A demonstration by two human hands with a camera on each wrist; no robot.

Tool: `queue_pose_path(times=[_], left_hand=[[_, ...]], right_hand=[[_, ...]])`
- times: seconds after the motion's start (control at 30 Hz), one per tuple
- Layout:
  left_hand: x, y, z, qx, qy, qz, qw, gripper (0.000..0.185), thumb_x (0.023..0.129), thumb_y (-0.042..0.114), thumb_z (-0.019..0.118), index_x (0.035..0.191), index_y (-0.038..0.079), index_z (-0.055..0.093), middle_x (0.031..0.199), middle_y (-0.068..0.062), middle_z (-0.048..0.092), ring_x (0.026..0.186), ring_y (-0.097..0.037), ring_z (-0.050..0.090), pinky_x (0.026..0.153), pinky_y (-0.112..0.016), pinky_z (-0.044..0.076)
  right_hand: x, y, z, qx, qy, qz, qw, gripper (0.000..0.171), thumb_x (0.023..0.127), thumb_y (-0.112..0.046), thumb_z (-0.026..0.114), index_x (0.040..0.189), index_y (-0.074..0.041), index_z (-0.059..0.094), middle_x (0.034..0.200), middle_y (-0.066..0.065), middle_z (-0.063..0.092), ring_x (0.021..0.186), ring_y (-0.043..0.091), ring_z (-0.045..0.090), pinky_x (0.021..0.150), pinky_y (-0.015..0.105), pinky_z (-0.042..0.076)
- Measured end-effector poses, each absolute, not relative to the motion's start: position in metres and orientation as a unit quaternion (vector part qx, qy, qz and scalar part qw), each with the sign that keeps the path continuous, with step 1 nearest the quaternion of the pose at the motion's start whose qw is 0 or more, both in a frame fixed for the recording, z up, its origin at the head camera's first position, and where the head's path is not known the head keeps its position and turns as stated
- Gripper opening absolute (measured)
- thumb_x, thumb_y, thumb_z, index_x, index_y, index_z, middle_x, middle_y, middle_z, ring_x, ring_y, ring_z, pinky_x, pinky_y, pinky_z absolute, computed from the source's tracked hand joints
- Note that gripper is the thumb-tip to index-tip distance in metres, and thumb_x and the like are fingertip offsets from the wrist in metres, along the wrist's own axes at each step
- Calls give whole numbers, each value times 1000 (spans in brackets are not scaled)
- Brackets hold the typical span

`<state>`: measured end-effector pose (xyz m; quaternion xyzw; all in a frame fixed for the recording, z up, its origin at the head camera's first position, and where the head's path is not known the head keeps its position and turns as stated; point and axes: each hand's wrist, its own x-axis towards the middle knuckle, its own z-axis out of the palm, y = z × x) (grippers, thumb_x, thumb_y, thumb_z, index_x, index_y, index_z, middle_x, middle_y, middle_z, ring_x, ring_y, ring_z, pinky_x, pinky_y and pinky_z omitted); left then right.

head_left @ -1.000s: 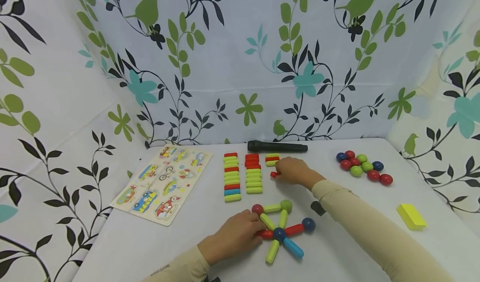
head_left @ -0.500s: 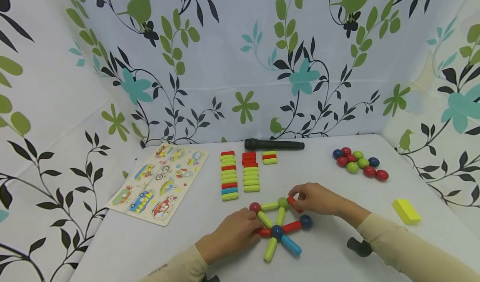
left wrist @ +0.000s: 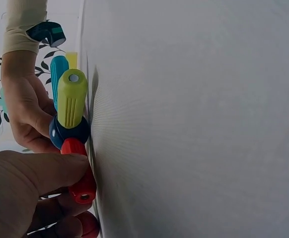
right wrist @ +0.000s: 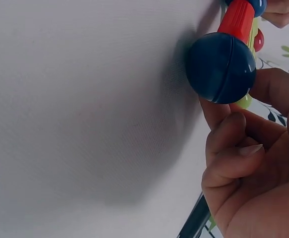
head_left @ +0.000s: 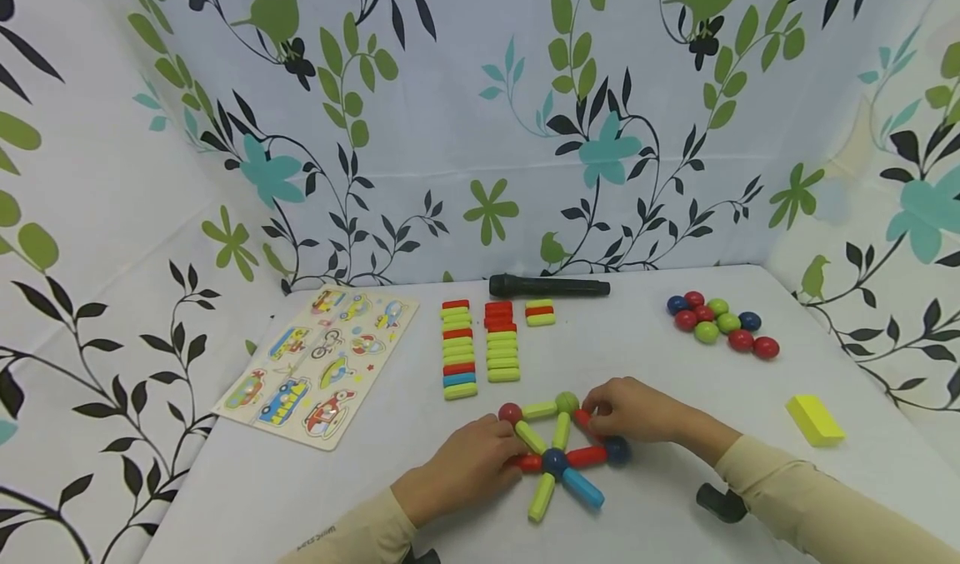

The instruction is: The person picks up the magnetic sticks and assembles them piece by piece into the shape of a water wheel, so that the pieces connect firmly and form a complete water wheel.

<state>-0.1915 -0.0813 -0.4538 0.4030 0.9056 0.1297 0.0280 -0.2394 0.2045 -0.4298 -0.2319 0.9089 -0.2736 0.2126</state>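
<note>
A flat wheel-like figure of magnetic rods and balls lies on the white table, rods fanning out from a central blue ball [head_left: 554, 461]. My left hand [head_left: 468, 468] grips the red rod [left wrist: 83, 184] at the hub's left, thumb over it. Between the green ball [head_left: 567, 403] and the outer blue ball [head_left: 618, 450], my right hand [head_left: 637, 410] pinches another red rod [head_left: 582, 420]. Its fingers partly cover that rod. A red ball [head_left: 510, 414] sits by my left fingertips, joined to the green ball by a yellow-green rod [head_left: 538, 411]. One blue rod [head_left: 582, 489] points toward me.
Behind the figure lie columns of spare rods [head_left: 502, 349]. A black microphone-like stick [head_left: 550, 286] lies at the back edge. Loose balls [head_left: 707, 331] cluster at back right, above a yellow block [head_left: 815, 421]. A picture puzzle board [head_left: 322, 364] lies left.
My right hand took a red rod from near the back rods and brought it to the green ball. The rod has since swung down toward the outer blue ball. My left hand kept its grip.
</note>
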Motion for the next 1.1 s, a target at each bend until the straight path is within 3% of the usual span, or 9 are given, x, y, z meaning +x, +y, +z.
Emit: queue_pose_path(times=[0.57,1.1], left_hand=[[-190,-80,-453,394,910,127,32,25,89,25,80,113,19,78,96,12,66,86,-2,52,78,-13,47],[-189,-82,-451,401,906,131,30,27,89,23,81,115,19,77,98,11,67,86,-3,52,77,-13,47]], right_hand=[[-239,207,-432,-234,905,-278,223,27,93,-19,71,117,-8,74,91,-7,69,83,13,59,77,31,53],[-237,210,-433,-234,905,-278,222,29,93,-24,72,117,-9,74,88,-9,68,82,13,59,75,29,52]])
